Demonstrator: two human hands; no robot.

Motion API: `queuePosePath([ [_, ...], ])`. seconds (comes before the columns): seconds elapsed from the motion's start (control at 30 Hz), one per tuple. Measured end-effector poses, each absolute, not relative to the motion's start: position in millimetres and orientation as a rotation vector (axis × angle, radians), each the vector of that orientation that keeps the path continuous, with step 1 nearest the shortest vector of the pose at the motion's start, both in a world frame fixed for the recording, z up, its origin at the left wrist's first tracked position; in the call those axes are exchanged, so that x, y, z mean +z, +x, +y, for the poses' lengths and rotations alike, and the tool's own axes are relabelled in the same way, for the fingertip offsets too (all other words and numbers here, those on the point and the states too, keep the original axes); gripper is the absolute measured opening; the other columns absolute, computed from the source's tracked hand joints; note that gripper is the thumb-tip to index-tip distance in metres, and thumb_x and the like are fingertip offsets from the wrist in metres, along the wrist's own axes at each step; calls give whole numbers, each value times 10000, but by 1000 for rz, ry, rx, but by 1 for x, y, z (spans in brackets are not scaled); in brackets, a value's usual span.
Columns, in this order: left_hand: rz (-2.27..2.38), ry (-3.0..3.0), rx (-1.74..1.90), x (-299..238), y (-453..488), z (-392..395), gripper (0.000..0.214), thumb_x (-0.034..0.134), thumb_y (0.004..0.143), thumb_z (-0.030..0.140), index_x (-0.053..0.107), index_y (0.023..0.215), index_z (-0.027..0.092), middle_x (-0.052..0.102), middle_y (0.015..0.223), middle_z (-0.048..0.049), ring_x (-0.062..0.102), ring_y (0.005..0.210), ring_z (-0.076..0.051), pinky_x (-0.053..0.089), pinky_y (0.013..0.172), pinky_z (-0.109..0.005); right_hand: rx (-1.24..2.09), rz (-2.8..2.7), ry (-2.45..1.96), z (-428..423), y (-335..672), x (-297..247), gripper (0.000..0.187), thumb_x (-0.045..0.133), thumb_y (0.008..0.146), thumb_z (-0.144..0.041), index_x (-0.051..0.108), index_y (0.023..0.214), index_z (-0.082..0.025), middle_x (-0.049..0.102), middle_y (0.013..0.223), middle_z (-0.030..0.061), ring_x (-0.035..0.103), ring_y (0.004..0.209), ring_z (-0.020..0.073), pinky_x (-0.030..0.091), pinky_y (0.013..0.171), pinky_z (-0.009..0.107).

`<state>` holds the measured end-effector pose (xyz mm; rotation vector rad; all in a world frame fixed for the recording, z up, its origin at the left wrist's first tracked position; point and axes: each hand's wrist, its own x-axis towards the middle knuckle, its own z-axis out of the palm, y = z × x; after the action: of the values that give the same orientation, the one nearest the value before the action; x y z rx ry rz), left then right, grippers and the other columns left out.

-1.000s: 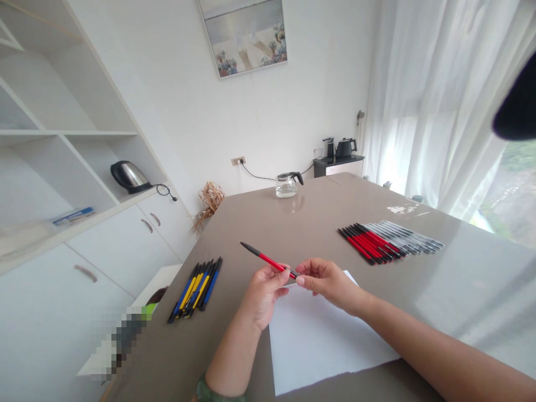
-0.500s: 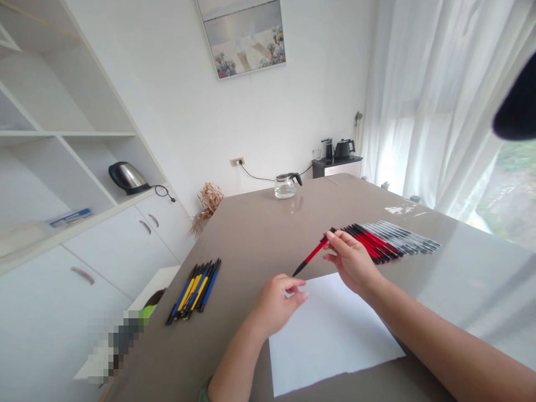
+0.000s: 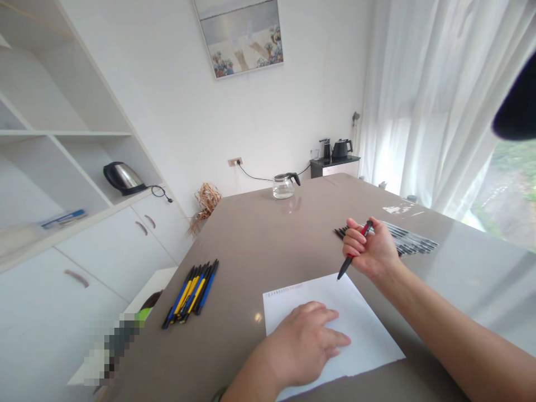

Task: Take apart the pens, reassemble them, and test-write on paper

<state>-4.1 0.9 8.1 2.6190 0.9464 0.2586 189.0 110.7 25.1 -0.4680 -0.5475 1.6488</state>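
My right hand (image 3: 377, 248) is closed around a red pen (image 3: 344, 268) with a black grip. The pen slants down, its tip just over the top right edge of a white sheet of paper (image 3: 366, 329). Spread on that sheet, my left hand (image 3: 305, 343) holds nothing. A row of small marks (image 3: 285, 289) runs along the paper's top left edge. Behind my right hand lies a row of pens, its red ones mostly hidden and its clear pens (image 3: 414, 240) with dark ends showing to the right.
Blue and yellow pens (image 3: 192, 293) lie in a bunch on the table's left side. A glass pot (image 3: 283, 187) with a black handle stands toward the far edge. Beyond the table are a black kettle (image 3: 342, 148) and, on a shelf, a steel kettle (image 3: 125, 178).
My left hand has come away from the pen's end and down onto the paper, uncovering the marks. My right hand has moved right and turned, its fingers now wrapped around the pen.
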Motion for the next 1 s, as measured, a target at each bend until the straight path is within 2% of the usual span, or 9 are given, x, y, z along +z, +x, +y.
queuePosePath([
  [0.1,943,2628,266,6,-5,2,285,369,828,242,592,1003,275,485,1190,-20,395,1083,-174,287,932,-299,1652,-509,-463,110,188,26,238,337,754,-378,479,722,-188,237,430,-69,166,333,69,142,317,217],
  [0.33,949,2614,256,5,-4,2,275,406,810,246,571,1027,282,465,1208,-23,380,1101,-186,278,944,-309,1655,-496,-450,107,186,27,411,277,764,-538,474,718,-180,259,446,-62,198,334,65,160,316,212],
  [0.5,1044,2630,267,10,-6,0,302,408,807,221,526,1080,274,438,1229,-30,336,1138,-199,263,957,-338,1639,-512,-467,108,187,25,446,245,770,-561,474,728,-180,270,449,-60,211,334,66,181,314,212],
  [0.67,1150,2581,174,2,-12,-2,403,411,808,313,382,1209,303,292,1334,-46,199,1222,-265,203,974,-449,1638,-480,-444,110,188,22,397,287,768,-524,478,729,-178,273,441,-60,221,336,64,184,318,208],
  [1.0,1169,2534,152,-2,-8,-3,422,364,820,373,348,1231,278,254,1348,-66,178,1231,-267,195,984,-432,1609,-480,-430,115,189,19,208,348,734,-345,470,680,-186,240,397,-70,185,322,69,153,303,215],
])
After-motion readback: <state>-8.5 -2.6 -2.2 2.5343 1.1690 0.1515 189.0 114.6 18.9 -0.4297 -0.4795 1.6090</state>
